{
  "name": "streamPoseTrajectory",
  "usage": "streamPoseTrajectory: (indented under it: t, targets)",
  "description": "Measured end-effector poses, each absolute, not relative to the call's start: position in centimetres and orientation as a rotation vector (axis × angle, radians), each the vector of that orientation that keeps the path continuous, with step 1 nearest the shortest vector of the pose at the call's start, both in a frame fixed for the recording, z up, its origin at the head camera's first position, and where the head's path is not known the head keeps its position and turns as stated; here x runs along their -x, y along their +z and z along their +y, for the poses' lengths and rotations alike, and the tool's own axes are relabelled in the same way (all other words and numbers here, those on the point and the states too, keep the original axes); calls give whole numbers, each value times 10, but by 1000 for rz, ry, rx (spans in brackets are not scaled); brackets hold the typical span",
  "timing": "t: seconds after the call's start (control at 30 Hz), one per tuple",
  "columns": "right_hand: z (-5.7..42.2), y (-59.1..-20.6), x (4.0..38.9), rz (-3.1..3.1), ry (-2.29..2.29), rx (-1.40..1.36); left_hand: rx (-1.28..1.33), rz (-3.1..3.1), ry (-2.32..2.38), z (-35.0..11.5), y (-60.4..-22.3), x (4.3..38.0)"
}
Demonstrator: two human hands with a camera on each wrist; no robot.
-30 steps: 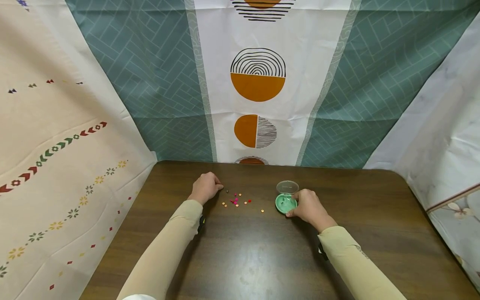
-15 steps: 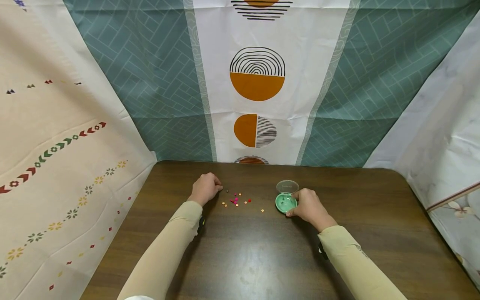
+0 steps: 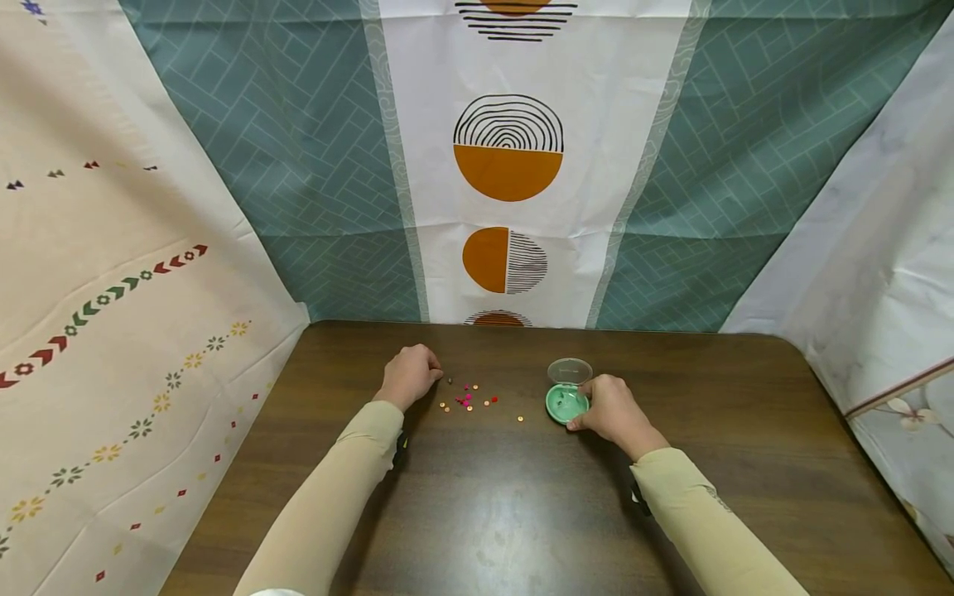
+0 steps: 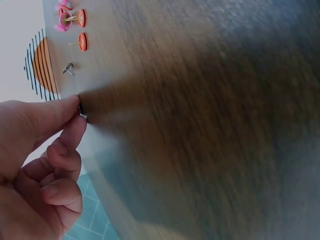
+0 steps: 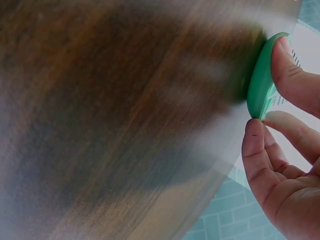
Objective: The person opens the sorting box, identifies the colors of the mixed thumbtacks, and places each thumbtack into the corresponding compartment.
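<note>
My left hand (image 3: 407, 377) is at the left end of a scatter of thumbtacks. In the left wrist view its thumb and forefinger pinch together at the tabletop, a small dark thumbtack mostly hidden between their tips. A grey tack (image 4: 69, 68) lies just beyond, then red tacks (image 4: 82, 42) and pink ones (image 4: 65, 20). Right of the scatter, my right hand (image 3: 614, 411) grips the rim of a round green case (image 3: 565, 406), thumb near side, fingers far side. The case's clear hinged lid (image 3: 570, 371) is tipped back, and small dark specks show inside.
Several gold-coloured tacks (image 3: 469, 408) lie among the red and pink ones, with one gold tack (image 3: 520, 419) apart, near the case. The brown wooden table (image 3: 477, 513) ends at a patterned cloth backdrop (image 3: 343, 207). More cloth hangs at both sides.
Both hands, the case and the tacks keep their places; the head view has shifted very slightly.
</note>
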State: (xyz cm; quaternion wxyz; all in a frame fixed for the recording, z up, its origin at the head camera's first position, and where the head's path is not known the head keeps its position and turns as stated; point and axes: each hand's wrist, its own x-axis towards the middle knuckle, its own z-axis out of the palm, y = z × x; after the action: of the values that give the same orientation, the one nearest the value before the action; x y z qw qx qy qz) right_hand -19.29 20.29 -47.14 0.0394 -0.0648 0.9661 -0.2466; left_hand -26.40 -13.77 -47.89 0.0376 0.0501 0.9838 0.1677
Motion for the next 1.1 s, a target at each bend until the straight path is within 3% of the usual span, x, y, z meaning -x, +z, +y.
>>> streamPoseTrajectory:
  t: [0.53, 1.1]
  targets:
    - [202, -471, 192, 2959, -759, 200, -185, 3037, 392, -137, -473, 264]
    - [204, -473, 194, 2954, -763, 187, -436, 3086, 0, -130, -472, 266]
